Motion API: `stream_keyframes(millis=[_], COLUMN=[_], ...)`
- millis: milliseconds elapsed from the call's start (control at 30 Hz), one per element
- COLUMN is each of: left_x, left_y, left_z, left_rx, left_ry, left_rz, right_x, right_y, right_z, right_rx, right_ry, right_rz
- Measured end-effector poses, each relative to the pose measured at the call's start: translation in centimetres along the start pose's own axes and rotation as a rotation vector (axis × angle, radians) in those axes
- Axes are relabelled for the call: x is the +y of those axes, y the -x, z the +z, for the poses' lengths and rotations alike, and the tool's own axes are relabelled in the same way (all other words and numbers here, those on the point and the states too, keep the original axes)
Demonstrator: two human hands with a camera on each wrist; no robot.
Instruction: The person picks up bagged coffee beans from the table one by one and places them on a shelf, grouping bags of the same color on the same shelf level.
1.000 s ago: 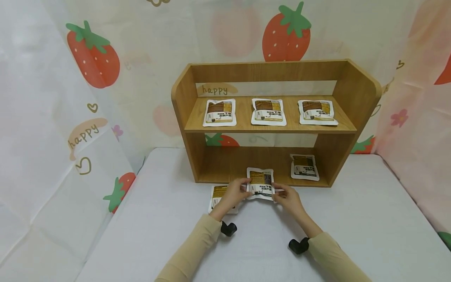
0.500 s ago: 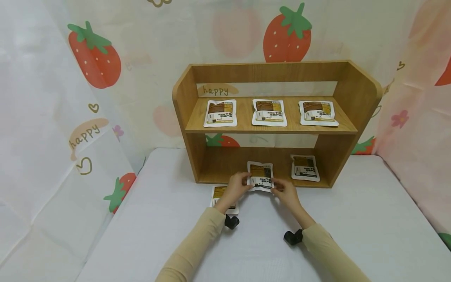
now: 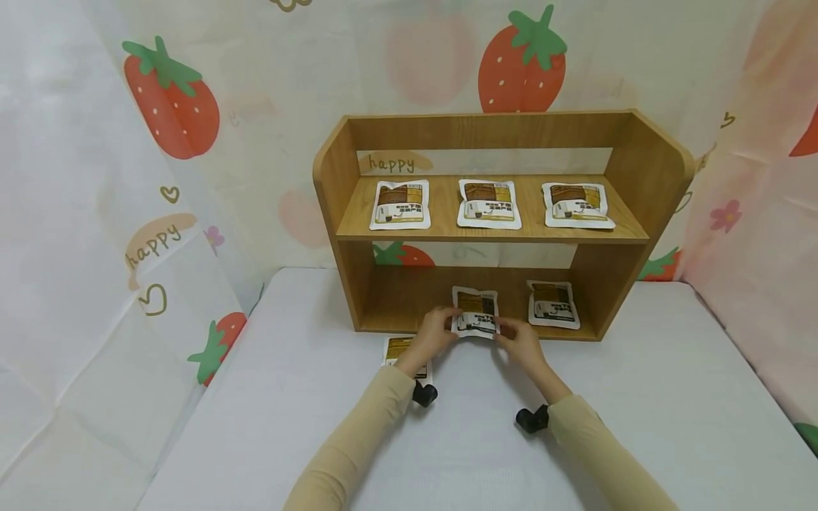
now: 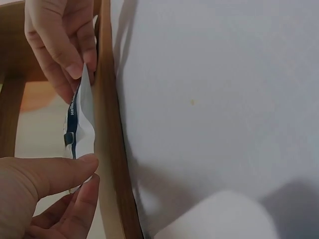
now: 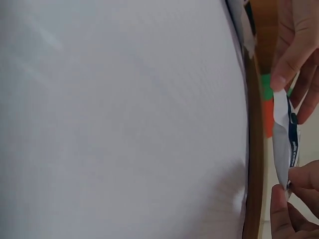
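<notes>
Between both hands is a flat white pouch [image 3: 476, 323] with a brown-and-yellow printed front, at the front edge of the lower shelf. My left hand [image 3: 436, 333] pinches its left edge between thumb and fingers; my right hand [image 3: 520, 343] pinches the right edge. In the left wrist view the pouch [image 4: 84, 119] appears edge-on, with thumbs and fingers on its two ends. Partly hidden under my left wrist, another pouch [image 3: 397, 346] lies on the table before the shelf. A darker-looking pouch [image 3: 553, 305] lies at the right of the lower shelf.
A two-tier wooden shelf [image 3: 492, 238] stands at the back of the white table [image 3: 255, 426]. On its upper board lie a left pouch [image 3: 400, 206], a middle pouch [image 3: 489, 204] and a right pouch [image 3: 578, 206]. Strawberry-printed cloth [image 3: 287, 92] hangs behind.
Both hands have carried the pouch forward, from in front of the shelf's edge to over the lower board. The other pouches have stayed in place.
</notes>
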State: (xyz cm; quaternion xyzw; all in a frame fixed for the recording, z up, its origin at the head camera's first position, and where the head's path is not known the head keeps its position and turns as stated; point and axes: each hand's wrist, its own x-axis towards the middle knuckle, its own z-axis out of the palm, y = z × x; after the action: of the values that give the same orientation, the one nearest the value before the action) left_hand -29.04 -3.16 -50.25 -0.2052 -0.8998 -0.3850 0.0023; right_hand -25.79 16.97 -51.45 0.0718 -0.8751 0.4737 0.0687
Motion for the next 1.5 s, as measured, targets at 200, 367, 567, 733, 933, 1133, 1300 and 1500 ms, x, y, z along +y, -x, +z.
stream_keyframes(millis=[200,367,567,733,933,1133,1300,1500], left_x=[-1.4,-1.6,-0.3,-0.3,-0.4,-0.3,-0.3,-0.3], left_y=[-1.2,-1.5,-1.3,-1.6,-2.0,-2.0,-2.0,-1.7], left_z=[0.8,1.0,0.8,0.8,0.9,0.9,1.0,1.0], left_rx=[-0.001,0.008,0.013,0.008,0.016,0.026,0.042,0.066], left_ry=[0.014,0.033,0.029,0.025,0.008,-0.005,0.012,0.046], left_rz=[0.045,0.04,-0.042,-0.066,-0.08,-0.07,-0.061,-0.061], right_x=[0.3,0.4,0.6,0.5,0.6,0.6,0.6,0.7], right_y=[-0.4,-0.7,-1.0,-1.2,-1.7,-2.0,-1.9,-1.7], right_z=[-0.1,0.1,0.3,0.2,0.2,0.1,0.1,0.2], right_rx=[-0.023,-0.023,-0.018,-0.016,-0.014,-0.013,0.002,0.026], right_ry=[0.02,0.046,0.082,0.075,0.073,0.052,0.057,0.033], right_rz=[0.01,-0.004,-0.022,-0.026,-0.031,-0.014,-0.016,-0.029])
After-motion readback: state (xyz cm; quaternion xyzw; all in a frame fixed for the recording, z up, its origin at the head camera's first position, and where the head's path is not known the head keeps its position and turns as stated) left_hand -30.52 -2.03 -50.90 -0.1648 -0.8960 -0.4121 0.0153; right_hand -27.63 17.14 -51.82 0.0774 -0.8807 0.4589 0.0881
